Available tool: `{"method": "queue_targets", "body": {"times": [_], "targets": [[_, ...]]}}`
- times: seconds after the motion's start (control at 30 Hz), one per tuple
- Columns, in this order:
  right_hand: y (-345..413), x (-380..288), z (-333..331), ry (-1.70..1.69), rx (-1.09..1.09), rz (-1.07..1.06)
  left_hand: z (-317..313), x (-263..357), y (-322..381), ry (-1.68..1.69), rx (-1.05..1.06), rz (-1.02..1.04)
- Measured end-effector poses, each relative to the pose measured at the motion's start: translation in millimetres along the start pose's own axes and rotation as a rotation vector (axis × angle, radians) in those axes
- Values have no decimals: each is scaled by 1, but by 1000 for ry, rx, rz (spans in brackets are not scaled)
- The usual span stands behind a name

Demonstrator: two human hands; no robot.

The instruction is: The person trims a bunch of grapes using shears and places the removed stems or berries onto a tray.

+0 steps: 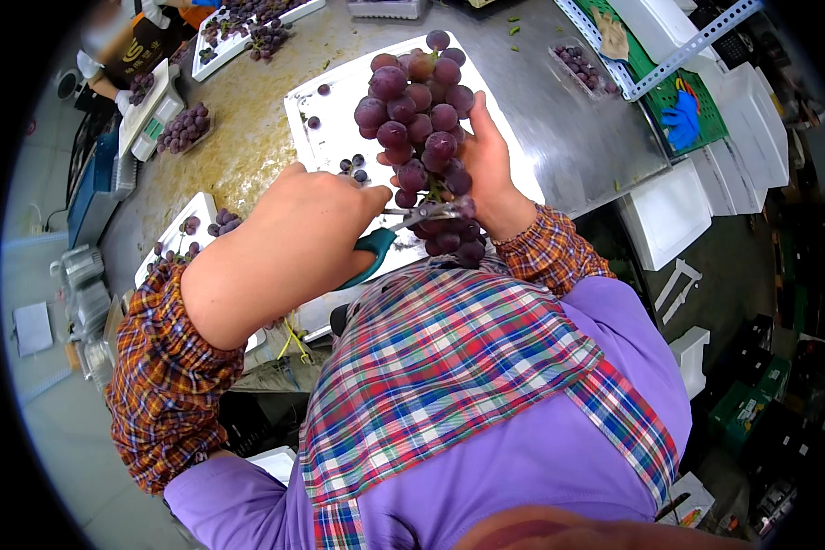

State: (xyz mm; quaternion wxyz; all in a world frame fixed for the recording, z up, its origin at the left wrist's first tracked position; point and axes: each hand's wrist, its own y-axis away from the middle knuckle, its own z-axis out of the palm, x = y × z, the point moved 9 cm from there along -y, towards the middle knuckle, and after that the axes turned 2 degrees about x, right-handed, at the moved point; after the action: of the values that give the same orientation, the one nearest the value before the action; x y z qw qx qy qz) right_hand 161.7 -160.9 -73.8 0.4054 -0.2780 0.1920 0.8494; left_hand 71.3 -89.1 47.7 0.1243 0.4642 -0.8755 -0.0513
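My left hand (pixel 309 220) grips teal-handled scissors (pixel 378 251), its back turned up. The metal blades lie across the lower part of a bunch of purple grapes (pixel 419 130), near its green stems. Whether the blades are parted is hard to make out. Palm up, my right hand (pixel 491 161) supports the bunch from beneath and from the right, its thumb along the grapes. Under both hands is a white tray (pixel 302 100). A few loose dark grapes (pixel 354 165) lie in it, left of the bunch.
A metal table (pixel 247 148) spans the front. A weighing scale (pixel 158 113) and a co-worker (pixel 137 48) are at the upper left. Grapes in a clear punnet (pixel 581 65) sit right. Beyond stands a green perforated rack (pixel 701 130) with a blue glove (pixel 680 120). Another grape tray (pixel 199 203) is left.
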Motion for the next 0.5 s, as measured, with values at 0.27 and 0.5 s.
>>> {"method": "queue_targets", "body": {"times": [0.27,0.5], "targets": [[5,-3,8,-149,-24,37,-15,-9,28,340,193,-5],[2,-11,-6,-165,-45,11,51,-77,82,626,304,-450]]}}
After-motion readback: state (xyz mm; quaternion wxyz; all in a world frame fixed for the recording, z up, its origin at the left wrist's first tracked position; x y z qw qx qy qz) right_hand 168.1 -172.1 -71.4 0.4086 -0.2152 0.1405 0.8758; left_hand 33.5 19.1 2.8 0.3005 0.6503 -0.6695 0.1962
